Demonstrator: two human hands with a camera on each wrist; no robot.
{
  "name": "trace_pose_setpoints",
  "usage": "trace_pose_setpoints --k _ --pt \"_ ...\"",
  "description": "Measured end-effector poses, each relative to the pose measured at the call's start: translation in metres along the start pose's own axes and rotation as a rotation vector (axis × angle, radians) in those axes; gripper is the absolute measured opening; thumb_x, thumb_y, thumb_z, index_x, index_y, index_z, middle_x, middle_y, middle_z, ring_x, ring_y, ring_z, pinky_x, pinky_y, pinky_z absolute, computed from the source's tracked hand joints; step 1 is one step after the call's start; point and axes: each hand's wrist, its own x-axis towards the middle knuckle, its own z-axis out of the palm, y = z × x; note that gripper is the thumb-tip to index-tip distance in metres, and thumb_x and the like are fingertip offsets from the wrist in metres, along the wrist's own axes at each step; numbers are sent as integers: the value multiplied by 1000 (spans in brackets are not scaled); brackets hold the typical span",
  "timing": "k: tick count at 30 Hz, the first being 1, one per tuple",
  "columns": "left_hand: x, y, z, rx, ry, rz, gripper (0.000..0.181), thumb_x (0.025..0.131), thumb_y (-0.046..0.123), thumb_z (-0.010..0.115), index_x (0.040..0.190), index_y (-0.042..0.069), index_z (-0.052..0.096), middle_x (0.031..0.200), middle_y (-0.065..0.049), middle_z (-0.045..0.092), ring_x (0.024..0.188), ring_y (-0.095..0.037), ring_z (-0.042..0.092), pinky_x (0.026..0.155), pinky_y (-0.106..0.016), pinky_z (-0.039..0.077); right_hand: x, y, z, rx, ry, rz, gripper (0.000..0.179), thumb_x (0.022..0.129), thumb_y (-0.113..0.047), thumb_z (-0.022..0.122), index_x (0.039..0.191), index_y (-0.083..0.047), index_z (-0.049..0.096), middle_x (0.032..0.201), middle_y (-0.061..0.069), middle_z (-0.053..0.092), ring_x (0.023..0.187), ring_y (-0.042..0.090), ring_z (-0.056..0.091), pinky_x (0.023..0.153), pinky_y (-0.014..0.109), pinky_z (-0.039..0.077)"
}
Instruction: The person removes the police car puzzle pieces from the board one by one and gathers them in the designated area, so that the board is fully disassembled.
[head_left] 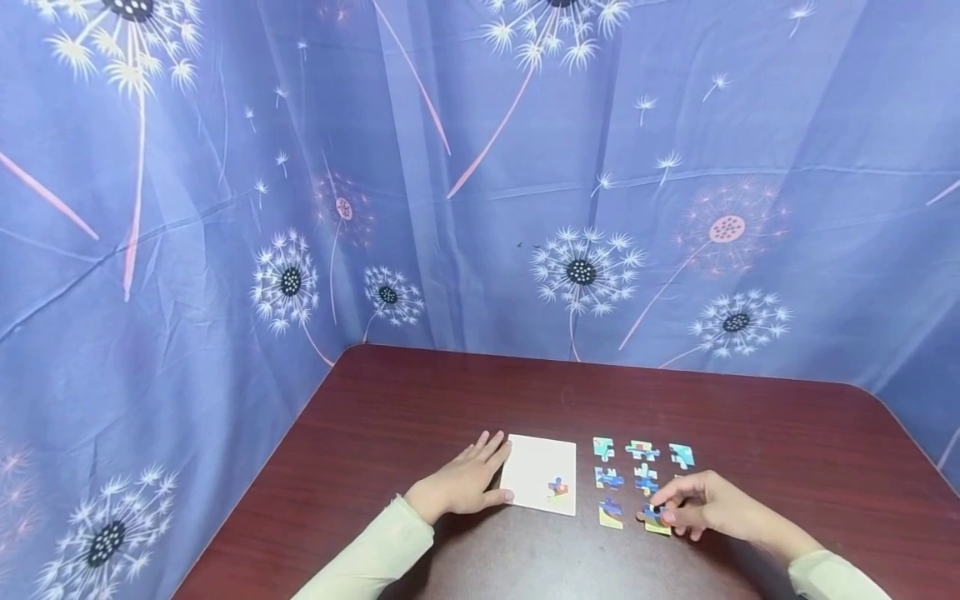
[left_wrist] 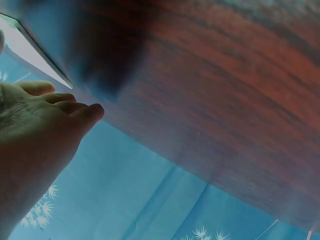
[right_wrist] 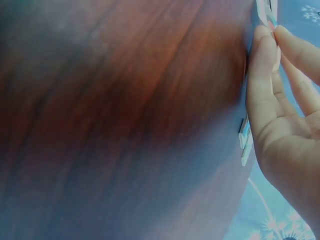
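A white square board (head_left: 538,467) lies on the table with one jigsaw piece (head_left: 557,490) at its lower right. My left hand (head_left: 468,479) rests at the board's left edge, fingers straight and spread, thumb touching the lower left corner. To the right of the board, several jigsaw pieces (head_left: 611,513) are laid out in rows. My right hand (head_left: 701,505) pinches a blue-and-yellow jigsaw piece (head_left: 657,522) between thumb and index finger in the nearest row. In the right wrist view those fingertips (right_wrist: 262,35) meet on a thin piece. The right hand partly hides a piece behind it.
The dark red-brown wooden table (head_left: 450,392) has rounded far corners. Blue curtains (head_left: 480,250) with a dandelion print hang behind it and along its left side. The top row of pieces (head_left: 642,451) lies to the right of the board's far edge.
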Motion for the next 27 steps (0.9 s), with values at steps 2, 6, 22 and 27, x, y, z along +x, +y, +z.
trace_pose_setpoints --k 2,6,22,27 --pt "0 0 0 3 -8 -6 76 96 48 50 152 4 24 159 -15 17 145 -34 15 115 -44 23 0 0 1 -11 13 -2 23 92 2 56 110 17 59 84 16 67 68 13 63 52 36 55" --pt "1 2 1 10 -14 -12 76 96 49 50 152 5 25 159 -15 18 145 -33 16 115 -43 23 1 1 4 -53 54 20 20 91 2 58 107 14 63 81 15 67 65 13 62 51 34 55" --pt "0 2 2 -14 -25 -21 75 96 49 50 152 5 25 159 -13 18 145 -30 17 116 -43 22 4 3 14 -148 150 30 11 86 -3 67 93 6 68 71 -3 60 57 2 54 46 27 50" --pt "1 2 3 -17 -28 -21 75 96 48 49 152 5 24 159 -13 17 145 -30 17 116 -43 22 5 2 15 -191 173 52 9 86 -6 68 90 3 69 69 -1 60 56 3 54 46 28 51"
